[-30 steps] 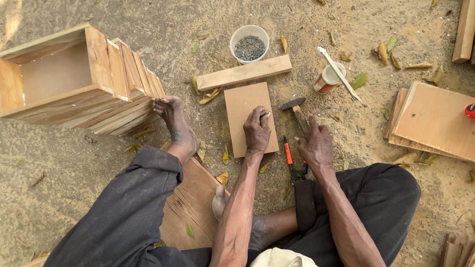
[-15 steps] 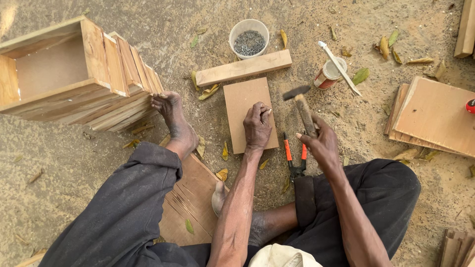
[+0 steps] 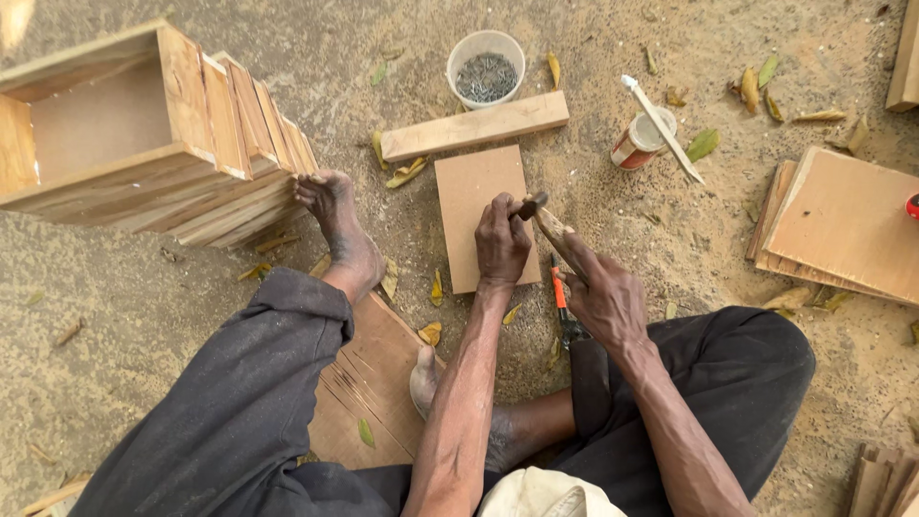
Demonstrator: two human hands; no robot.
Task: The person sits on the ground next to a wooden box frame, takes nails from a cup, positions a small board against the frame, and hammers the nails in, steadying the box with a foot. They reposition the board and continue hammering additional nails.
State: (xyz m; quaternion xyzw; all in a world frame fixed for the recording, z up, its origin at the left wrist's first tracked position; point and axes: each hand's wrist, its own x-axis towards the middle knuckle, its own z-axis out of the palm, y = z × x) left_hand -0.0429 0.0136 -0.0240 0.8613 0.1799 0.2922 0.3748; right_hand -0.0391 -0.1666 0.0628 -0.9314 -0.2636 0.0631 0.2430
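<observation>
Ground: a sandy dirt floor (image 3: 172, 316), scattered with dry leaves and wood scraps, is serving as the work surface; a person is sitting on it with legs folded.
Board: a flat rectangular wooden board (image 3: 474, 196) is lying on the sand in front of the person, near the middle of the scene.
Left hand: the left hand (image 3: 502, 241) is resting on the board's lower right part, fingers curled and pinched together near the hammer head; what they are pinching is too small to tell.
Right hand: the right hand (image 3: 605, 299) is gripping the wooden handle of a hammer (image 3: 544, 218), whose dark head is hovering just beside the left fingertips, over the board's right edge.
Pliers: orange-handled pliers (image 3: 563, 306) are lying on the sand between the two forearms, partly under the right hand.
Beyond the board: a wooden batten (image 3: 474, 125) is lying just past the board's far edge, and a white tub of nails (image 3: 485, 67) is sitting behind it.
Right side: a small tin (image 3: 639, 140) with a pale stick (image 3: 661, 115) across it is standing near stacked plywood sheets (image 3: 842, 225).
Left side: an open wooden box (image 3: 105, 124) is lying against a row of boards, with the person's bare foot (image 3: 335, 225) touching them.
</observation>
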